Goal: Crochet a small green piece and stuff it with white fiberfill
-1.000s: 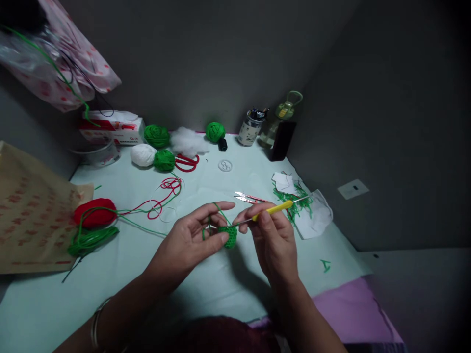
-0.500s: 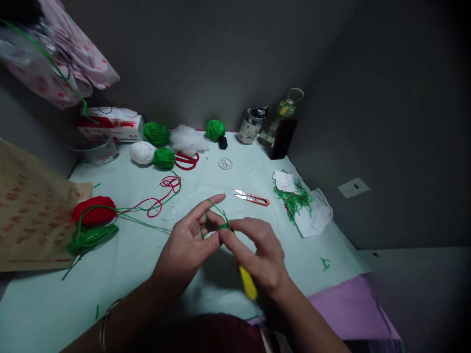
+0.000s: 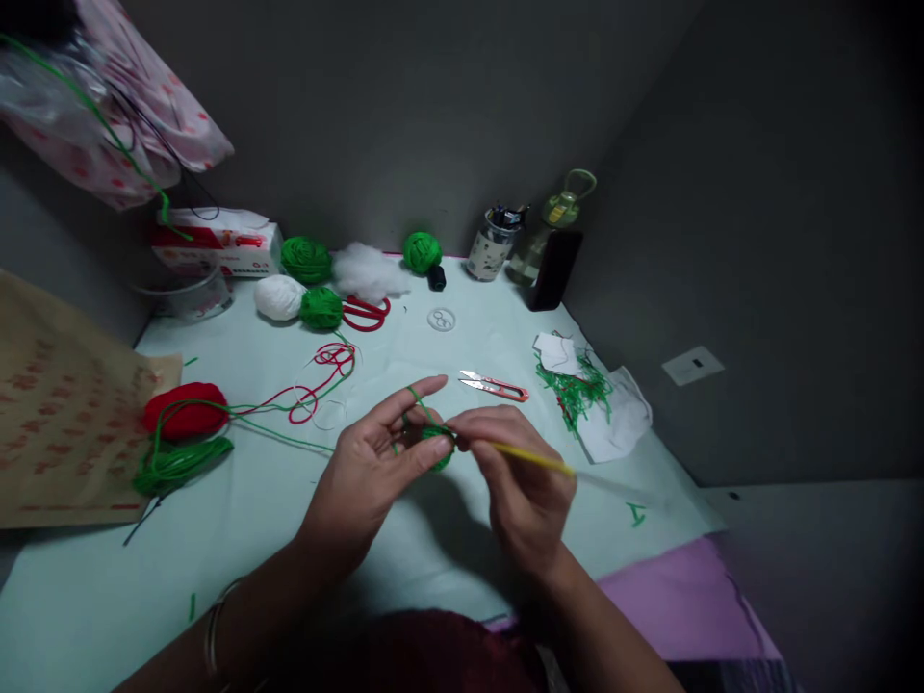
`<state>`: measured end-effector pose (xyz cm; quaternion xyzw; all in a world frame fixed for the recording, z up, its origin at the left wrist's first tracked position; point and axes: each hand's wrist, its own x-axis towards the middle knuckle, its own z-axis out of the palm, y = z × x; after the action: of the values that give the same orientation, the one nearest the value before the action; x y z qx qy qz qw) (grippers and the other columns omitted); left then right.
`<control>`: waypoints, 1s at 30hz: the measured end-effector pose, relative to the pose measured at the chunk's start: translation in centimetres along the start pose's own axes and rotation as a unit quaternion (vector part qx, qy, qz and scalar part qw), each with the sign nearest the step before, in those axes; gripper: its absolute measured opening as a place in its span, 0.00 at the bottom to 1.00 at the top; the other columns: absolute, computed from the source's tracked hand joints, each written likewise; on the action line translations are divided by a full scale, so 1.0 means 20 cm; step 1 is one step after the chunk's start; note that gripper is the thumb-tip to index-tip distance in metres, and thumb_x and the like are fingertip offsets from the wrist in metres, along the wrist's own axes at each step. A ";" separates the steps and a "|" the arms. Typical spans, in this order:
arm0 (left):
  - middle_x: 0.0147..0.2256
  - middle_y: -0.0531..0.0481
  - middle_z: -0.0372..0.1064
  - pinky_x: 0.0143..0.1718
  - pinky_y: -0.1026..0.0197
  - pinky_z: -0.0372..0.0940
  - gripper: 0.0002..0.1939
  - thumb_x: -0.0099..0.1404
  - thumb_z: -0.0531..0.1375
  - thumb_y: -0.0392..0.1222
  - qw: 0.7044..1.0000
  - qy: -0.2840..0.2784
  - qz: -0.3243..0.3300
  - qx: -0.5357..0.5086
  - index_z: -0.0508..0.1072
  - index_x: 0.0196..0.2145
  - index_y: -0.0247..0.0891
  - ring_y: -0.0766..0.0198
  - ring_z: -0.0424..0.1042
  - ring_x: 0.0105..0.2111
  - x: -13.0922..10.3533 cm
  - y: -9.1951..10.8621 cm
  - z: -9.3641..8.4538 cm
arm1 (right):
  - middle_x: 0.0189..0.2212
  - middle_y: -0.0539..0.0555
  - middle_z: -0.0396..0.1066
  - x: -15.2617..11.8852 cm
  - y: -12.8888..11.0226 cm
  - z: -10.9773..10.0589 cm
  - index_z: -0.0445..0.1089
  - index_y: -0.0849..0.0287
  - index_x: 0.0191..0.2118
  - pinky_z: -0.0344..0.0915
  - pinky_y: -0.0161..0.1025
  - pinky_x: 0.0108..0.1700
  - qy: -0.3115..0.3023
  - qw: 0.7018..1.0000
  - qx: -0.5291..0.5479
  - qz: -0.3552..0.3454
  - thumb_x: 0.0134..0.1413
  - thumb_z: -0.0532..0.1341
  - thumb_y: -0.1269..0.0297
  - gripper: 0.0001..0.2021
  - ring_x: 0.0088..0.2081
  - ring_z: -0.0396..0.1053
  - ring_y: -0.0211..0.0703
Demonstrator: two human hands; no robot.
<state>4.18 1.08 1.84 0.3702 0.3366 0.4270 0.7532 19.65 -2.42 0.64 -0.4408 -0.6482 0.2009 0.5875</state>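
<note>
Swung round from five o'clock, the yellow hook (image 3: 534,456) now points between three and four o'clock, grasped in the right hand's (image 3: 530,496) fingers, its outer end blurred. Left hand (image 3: 368,472) fingers pinch the green crochet piece (image 3: 437,454), mid-view, partly hidden by the thumb. Snips (image 3: 495,386) lie near its one o'clock; leftward, the paper bag (image 3: 68,414) is cut off.

Looks like a small craft corner, maybe inside a home, but cannot be told for certain. Shows a pale covered surface (image 3: 252,539) against grey walls (image 3: 346,125), with green yarn balls (image 3: 423,252), red yarn (image 3: 186,412), white fluff (image 3: 372,272) and red-handled scissors (image 3: 367,325). Has also everyday things at the far side: tissue box (image 3: 245,252), pen cup (image 3: 488,254), water bottle (image 3: 559,210).
</note>
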 end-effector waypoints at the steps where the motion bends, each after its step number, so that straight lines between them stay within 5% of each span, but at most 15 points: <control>1: 0.36 0.54 0.71 0.45 0.64 0.63 0.26 0.60 0.70 0.36 1.000 0.003 -0.007 -0.020 0.76 0.56 0.47 0.67 0.69 0.38 0.00 0.00 0.00 | 0.43 0.53 0.77 -0.01 0.00 -0.01 0.75 0.44 0.54 0.74 0.45 0.41 -0.012 0.998 -0.053 -0.044 0.62 0.62 0.73 0.18 0.42 0.75 0.45; 4: 0.36 0.50 0.73 0.46 0.63 0.64 0.24 0.60 0.70 0.38 0.990 -0.023 -0.084 -0.109 0.77 0.54 0.41 0.65 0.71 0.39 0.01 0.00 0.00 | 0.47 0.54 0.77 -0.02 0.01 -0.03 0.73 0.43 0.57 0.74 0.47 0.43 -0.037 0.980 -0.143 -0.137 0.58 0.65 0.73 0.24 0.45 0.75 0.48; 7: 0.33 0.50 0.72 0.47 0.63 0.65 0.19 0.61 0.69 0.39 0.980 -0.036 -0.128 -0.150 0.79 0.51 0.37 0.66 0.70 0.36 0.02 0.02 -0.02 | 0.40 0.53 0.78 -0.01 0.01 -0.04 0.76 0.45 0.51 0.73 0.45 0.38 0.027 0.998 -0.035 -0.039 0.63 0.60 0.73 0.17 0.39 0.74 0.45; 11: 0.33 0.53 0.73 0.44 0.64 0.64 0.19 0.60 0.70 0.37 0.992 -0.032 -0.072 -0.098 0.80 0.50 0.41 0.68 0.70 0.35 0.01 0.01 -0.02 | 0.35 0.52 0.77 0.02 -0.01 -0.01 0.79 0.49 0.41 0.70 0.42 0.35 0.053 0.985 0.145 0.082 0.66 0.59 0.67 0.10 0.35 0.72 0.42; 15: 0.44 0.48 0.76 0.51 0.59 0.62 0.17 0.65 0.66 0.40 0.998 -0.056 -0.037 -0.013 0.79 0.52 0.46 0.60 0.71 0.46 0.00 0.00 -0.02 | 0.37 0.52 0.79 0.04 0.01 -0.01 0.80 0.50 0.41 0.70 0.42 0.39 0.028 0.980 0.152 0.122 0.64 0.62 0.65 0.07 0.38 0.73 0.42; 20: 0.41 0.48 0.72 0.51 0.56 0.62 0.22 0.64 0.67 0.43 0.995 -0.079 -0.042 0.045 0.77 0.55 0.46 0.59 0.71 0.43 0.00 0.05 -0.06 | 0.32 0.52 0.77 0.06 0.03 -0.03 0.78 0.55 0.38 0.70 0.39 0.34 0.040 0.947 0.245 0.203 0.63 0.63 0.59 0.08 0.29 0.70 0.38; 25: 0.35 0.54 0.68 0.39 0.65 0.63 0.22 0.60 0.70 0.41 0.991 -0.062 -0.018 0.116 0.78 0.53 0.49 0.66 0.67 0.36 -0.01 0.08 -0.06 | 0.30 0.51 0.75 0.08 0.02 -0.04 0.75 0.54 0.36 0.71 0.38 0.36 0.017 0.942 0.268 0.203 0.65 0.61 0.58 0.09 0.29 0.70 0.37; 30: 0.35 0.54 0.67 0.42 0.63 0.65 0.22 0.60 0.68 0.39 0.987 -0.044 -0.012 0.154 0.77 0.53 0.47 0.66 0.70 0.36 -0.02 0.08 -0.04 | 0.32 0.51 0.76 0.06 0.04 -0.07 0.76 0.54 0.38 0.72 0.39 0.39 -0.010 0.949 0.255 0.183 0.67 0.59 0.60 0.09 0.32 0.72 0.38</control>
<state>2.77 1.60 2.93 0.4960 0.3698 0.3443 0.7062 21.22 -1.36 1.10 -0.3855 -0.4889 0.4682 0.6270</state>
